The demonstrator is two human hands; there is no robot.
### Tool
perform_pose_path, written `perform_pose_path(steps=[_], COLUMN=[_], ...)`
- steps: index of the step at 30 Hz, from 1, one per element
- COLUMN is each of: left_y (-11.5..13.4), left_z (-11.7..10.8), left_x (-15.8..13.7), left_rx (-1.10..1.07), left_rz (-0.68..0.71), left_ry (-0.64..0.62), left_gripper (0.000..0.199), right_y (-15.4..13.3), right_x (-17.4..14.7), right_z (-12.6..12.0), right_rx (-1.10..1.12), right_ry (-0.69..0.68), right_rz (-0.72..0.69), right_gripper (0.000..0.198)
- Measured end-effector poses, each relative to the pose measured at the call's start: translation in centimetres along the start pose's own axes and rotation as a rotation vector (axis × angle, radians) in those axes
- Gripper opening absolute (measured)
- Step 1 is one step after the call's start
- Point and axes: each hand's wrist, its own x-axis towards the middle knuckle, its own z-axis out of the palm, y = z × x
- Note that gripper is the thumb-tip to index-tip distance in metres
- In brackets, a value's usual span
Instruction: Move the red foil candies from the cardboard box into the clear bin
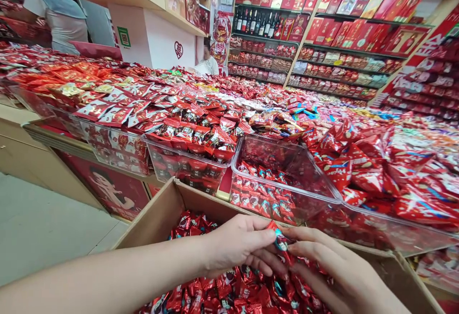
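Small red-and-teal foil packet [280, 243], pinched

The left hand [239, 243] pinches it above an open brown cardboard box [154, 216]; the right hand [332, 256] lays extended fingers against it, grip unclear; the step seems single-packet handling; moving it would call for steady fingers; beyond sits a clear plastic bin [304, 191].

This is a shop, one for wrapped sweets. Clear plastic bins [304, 191] heaped with small red packets [195, 132] line a long display counter [73, 166]. Wall shelves [307, 32] beyond carry rows of red gift boxes [366, 36] and wine bottles [254, 23], and a QR code sign [124, 37] sits on a white pillar [161, 41]. Small packs [263, 47] fill the lower shelves, too far off to identify.
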Motion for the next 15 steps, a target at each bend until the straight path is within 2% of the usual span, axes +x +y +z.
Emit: perform_pose_path(steps=[3, 8, 15], left_y=[0.1, 0.3, 0.3], left_z=[0.0, 0.5, 0.7], left_x=[0.2, 0.1, 0.1], left_rx=[0.116, 0.253, 0.252], left_rz=[0.039, 0.024, -0.01], left_ry=[0.013, -0.006, -0.038], left_gripper=[0.03, 0.027, 0.028], right_y=[0.1, 0.8, 0.9], right_x=[-0.7, -1.9, -2.0], right_z=[0.2, 1.1, 1.9], right_rx=[0.147, 0.446, 0.672], right_ry=[-0.068, -0.04, -0.052], right_rz=[0.158, 0.457, 0.611], right_gripper=[0.006, 0.014, 0.018])
